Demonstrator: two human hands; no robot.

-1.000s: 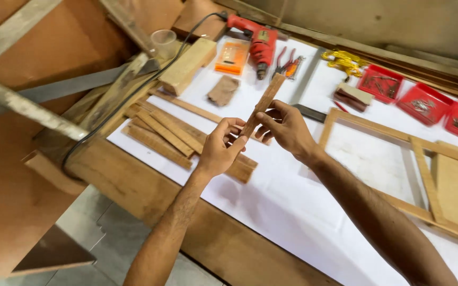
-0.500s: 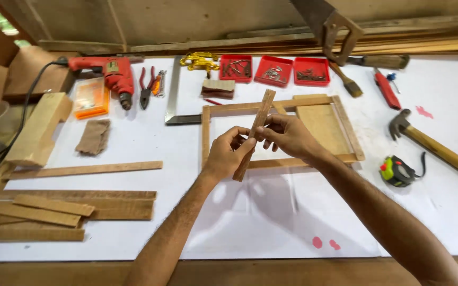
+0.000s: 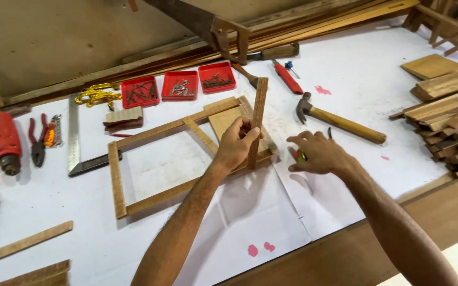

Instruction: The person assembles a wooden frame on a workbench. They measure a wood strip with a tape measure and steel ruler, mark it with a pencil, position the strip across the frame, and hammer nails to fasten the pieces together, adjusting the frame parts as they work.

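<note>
We see bare white table (image 3: 356,79) near its front edge, below the wooden frame (image 3: 186,153). Three red trays (image 3: 178,85) sit in a row at the back, a wood pile (image 3: 451,116) on the right. Our left hand (image 3: 234,145) has its fingers (image 3: 245,127) shut around a wooden strip (image 3: 257,114), held upright over the frame. Our right hand (image 3: 319,153) rests curled over a small yellow-green thing (image 3: 301,155) beside the hammer (image 3: 340,122).
</note>
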